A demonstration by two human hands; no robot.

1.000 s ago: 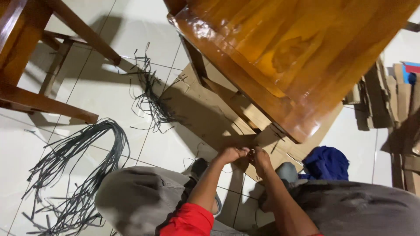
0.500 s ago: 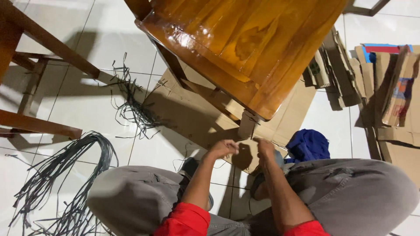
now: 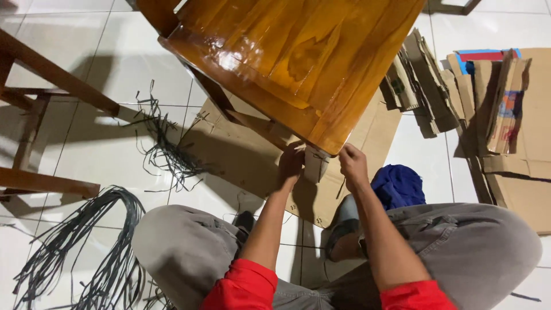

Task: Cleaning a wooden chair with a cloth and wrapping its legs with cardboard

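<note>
The fingers [image 3: 294, 154] of the left hand [image 3: 291, 163] curl behind the cardboard-wrapped chair leg [image 3: 314, 165], so their tips are hidden; whether they grip it or only rest on it cannot be told. The right hand [image 3: 353, 165] has its fingertips tucked under the corner of the wooden chair seat [image 3: 298, 57], out of sight. Above the fingers, the seat runs off the top edge. Far left of the fingers, the bundle of dark strips [image 3: 86, 252] is cut by the bottom edge. Right of them, the cardboard stacks [image 3: 505, 115] leave the frame.
</note>
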